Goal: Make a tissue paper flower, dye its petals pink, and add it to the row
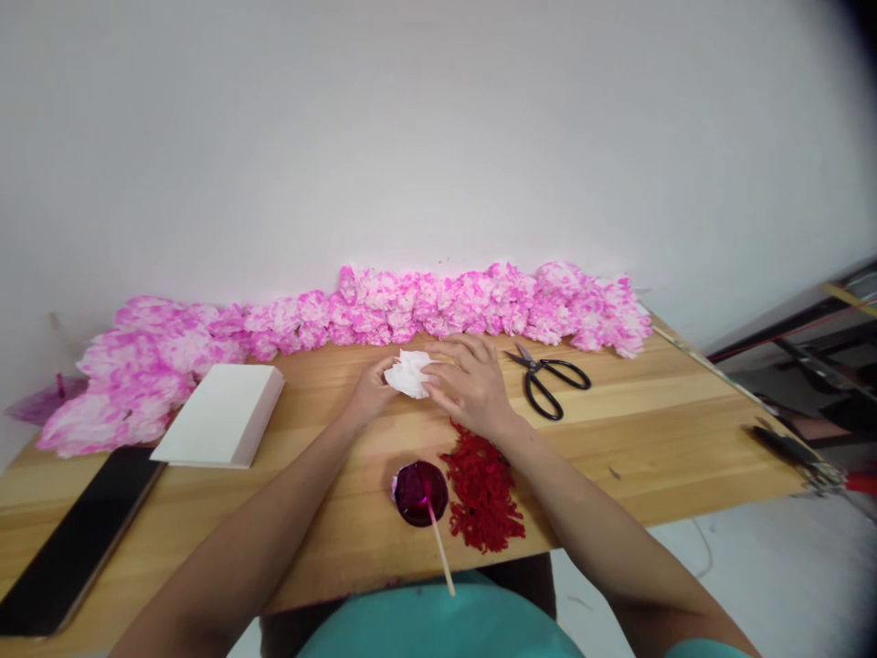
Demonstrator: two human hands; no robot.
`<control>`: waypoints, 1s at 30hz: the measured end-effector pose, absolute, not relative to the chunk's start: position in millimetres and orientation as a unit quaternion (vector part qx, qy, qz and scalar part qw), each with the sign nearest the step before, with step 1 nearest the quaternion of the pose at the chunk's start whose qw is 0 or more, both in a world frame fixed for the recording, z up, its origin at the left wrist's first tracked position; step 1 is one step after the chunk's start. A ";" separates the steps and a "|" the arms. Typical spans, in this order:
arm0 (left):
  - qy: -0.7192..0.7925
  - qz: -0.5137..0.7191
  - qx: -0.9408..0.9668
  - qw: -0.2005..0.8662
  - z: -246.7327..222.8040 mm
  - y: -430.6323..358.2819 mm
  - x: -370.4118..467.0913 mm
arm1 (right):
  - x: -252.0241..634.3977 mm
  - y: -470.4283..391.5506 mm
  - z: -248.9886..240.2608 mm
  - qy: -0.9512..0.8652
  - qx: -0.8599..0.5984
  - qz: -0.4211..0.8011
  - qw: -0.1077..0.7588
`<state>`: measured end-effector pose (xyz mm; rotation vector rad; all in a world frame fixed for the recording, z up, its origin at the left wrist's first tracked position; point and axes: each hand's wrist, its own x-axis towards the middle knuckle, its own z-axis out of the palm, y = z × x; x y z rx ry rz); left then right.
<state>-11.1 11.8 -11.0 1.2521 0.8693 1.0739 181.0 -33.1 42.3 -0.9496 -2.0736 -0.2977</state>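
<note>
White paper piece, crumpled, was held over the middle of the table; the left hand pinched one side, while the right hand, fingers parted, touched the other. Pink-and-white flowers massed along the wall appeared finished; the held piece, bearing no visible pink, seemed at an earlier stage. Nearer lay red shreds beside a pot of magenta liquid with a stick. Scissors, white block and phone flanked the hands, obstructing neither.
</note>
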 end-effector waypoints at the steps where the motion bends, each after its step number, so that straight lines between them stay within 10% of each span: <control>1: 0.375 0.462 0.543 0.592 -11.2 11.8 -11.0 | 180.9 -32.6 41.4 -0.821 -0.381 -0.122 0.407; 22: 0.398 0.500 0.620 0.455 -14.0 8.0 -6.5 | 176.5 -19.2 16.3 -0.739 -0.453 0.132 0.481; 30: 0.358 0.546 0.473 0.591 -16.1 15.4 -8.2 | 182.0 -24.6 35.7 -0.737 -0.423 0.065 0.524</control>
